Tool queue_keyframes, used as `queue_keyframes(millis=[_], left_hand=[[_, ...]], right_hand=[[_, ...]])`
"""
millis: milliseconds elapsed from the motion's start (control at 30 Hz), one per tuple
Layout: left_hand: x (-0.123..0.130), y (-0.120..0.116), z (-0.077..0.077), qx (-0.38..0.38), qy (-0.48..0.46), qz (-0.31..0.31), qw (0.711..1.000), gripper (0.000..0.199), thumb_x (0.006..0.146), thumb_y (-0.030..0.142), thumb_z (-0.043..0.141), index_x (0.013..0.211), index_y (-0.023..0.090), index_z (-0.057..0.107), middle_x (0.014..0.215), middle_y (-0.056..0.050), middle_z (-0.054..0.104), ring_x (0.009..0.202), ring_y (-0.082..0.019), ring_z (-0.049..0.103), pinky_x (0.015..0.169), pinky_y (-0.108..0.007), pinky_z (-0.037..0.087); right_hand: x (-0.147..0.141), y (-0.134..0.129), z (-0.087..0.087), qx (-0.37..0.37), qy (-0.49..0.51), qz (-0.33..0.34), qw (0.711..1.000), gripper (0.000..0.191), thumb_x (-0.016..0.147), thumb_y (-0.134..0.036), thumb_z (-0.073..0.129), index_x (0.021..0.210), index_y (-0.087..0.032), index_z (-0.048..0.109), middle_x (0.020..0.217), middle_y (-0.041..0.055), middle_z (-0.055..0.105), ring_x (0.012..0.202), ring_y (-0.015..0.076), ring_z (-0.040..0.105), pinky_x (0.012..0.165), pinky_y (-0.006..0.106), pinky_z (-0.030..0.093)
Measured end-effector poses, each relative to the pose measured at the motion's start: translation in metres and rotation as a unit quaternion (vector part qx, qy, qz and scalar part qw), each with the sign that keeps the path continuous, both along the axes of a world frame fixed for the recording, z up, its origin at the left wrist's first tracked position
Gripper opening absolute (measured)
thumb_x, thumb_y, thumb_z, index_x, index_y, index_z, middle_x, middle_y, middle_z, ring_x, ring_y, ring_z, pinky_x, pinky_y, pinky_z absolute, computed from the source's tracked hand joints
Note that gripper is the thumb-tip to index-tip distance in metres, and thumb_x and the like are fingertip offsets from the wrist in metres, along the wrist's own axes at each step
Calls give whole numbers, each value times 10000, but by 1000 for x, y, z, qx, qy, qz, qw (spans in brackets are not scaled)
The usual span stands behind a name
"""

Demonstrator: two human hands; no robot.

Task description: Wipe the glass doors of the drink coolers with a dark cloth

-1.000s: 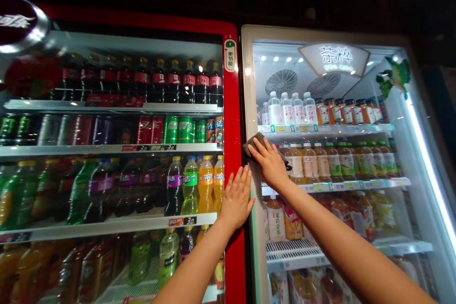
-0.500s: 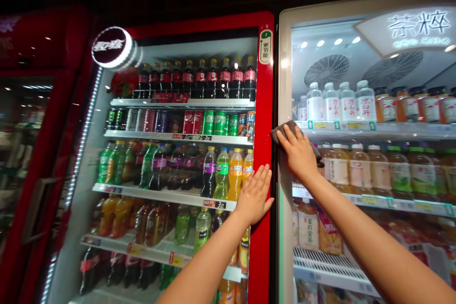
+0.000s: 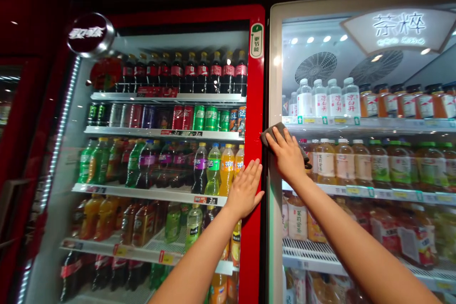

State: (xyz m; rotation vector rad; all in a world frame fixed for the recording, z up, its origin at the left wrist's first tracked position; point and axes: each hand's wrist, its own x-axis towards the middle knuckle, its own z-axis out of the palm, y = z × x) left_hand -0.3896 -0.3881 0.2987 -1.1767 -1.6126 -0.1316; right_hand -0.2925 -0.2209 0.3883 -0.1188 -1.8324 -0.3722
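Observation:
My right hand (image 3: 288, 156) presses a dark grey cloth (image 3: 273, 134) against the pale frame (image 3: 275, 80) of the right-hand drinks fridge. Its fingers lie over the cloth, which bunches out past the palm; the cloth's left edge reaches across the dark gap to the red frame. Lower and to the left, my left hand (image 3: 245, 190) rests flat on the red door frame (image 3: 254, 104) of the neighbouring fridge, partly over the glass edge. Those fingers are stretched out and hold nothing.
Behind the red fridge's glass, shelves carry cola bottles (image 3: 191, 72), cans (image 3: 211, 118) and orange soda bottles (image 3: 227, 169). White-labelled water bottles (image 3: 334, 98) and tea bottles (image 3: 344, 161) fill the right fridge. A round lit sign (image 3: 90, 34) juts out at upper left.
The view has shifted slightly, so fridges and hands appear a little further left. Both hands keep nearly the same places on the frames, the cloth still under my right hand.

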Motion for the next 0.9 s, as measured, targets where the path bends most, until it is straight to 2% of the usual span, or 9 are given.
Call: queue_keyframes(millis=[67,233,300,367,433,500,600,700,900], left_hand=[[-3,-2,-2,3,0,-9,1000,794,991,423,490,1626,101,137,1702,-111,170,1587,-238,107,1289,-431,171],[-16,-16,-8,-3,11,-30,999,830,987,455,509,1633,120,109,1706,-103,166,1588,-244,106,1290,-433,173],[-25,-27,-7,-19,24,-36,999,858,981,477,517,1633,116,94,1707,-102,159,1588,-244,106,1290,-436,176],[-34,-41,-5,-34,35,-38,998,895,970,507,526,1634,112,74,1707,-103,154,1589,-246,105,1291,-444,173],[-44,-56,-3,-43,41,-35,998,931,957,531,539,1634,108,61,1705,-109,152,1589,-255,102,1293,-458,164],[-54,-74,-2,-42,40,-27,998,949,946,534,550,1635,105,57,1704,-114,148,1590,-263,98,1294,-467,155],[-71,-104,-3,-37,45,-23,998,958,934,528,565,1636,113,62,1705,-109,150,1591,-260,92,1296,-468,143],[-89,-133,-6,-30,62,-33,997,964,925,537,573,1639,134,65,1702,-96,182,1592,-249,89,1297,-466,136],[-116,-171,-11,9,93,-73,993,968,899,573,598,1637,154,133,1686,-93,262,1594,-247,77,1303,-465,81]], right_hand=[[4,-3,-32,11,3,-8,1000,641,923,-48,429,1516,-285,488,1627,62,400,1536,350,282,1154,608,382],[17,-10,-127,67,13,-15,998,636,926,-30,459,1489,-319,518,1571,43,490,1509,330,338,1075,534,457],[19,-12,-152,70,7,-23,997,634,924,-38,487,1488,-327,520,1557,38,510,1473,334,393,1016,506,489],[18,-14,-163,51,1,-32,998,635,916,-47,506,1476,-345,533,1550,27,520,1425,336,451,966,488,508],[15,-19,-162,12,7,-32,999,655,894,-31,499,1448,-374,561,1534,7,540,1369,327,501,952,483,516],[11,-27,-154,-39,26,-14,999,701,845,5,470,1416,-383,593,1510,-3,566,1295,308,551,964,483,520],[5,-44,-137,-122,70,34,989,711,773,1,459,1376,-333,632,1468,28,600,1194,291,607,981,500,527],[-1,-68,-119,-185,120,81,972,654,764,-57,478,1354,-281,649,1437,72,613,1231,303,605,1027,535,509],[-11,-116,-86,-197,135,126,963,622,795,-101,490,1370,-287,640,1439,90,589,1313,294,562,1116,541,454]])
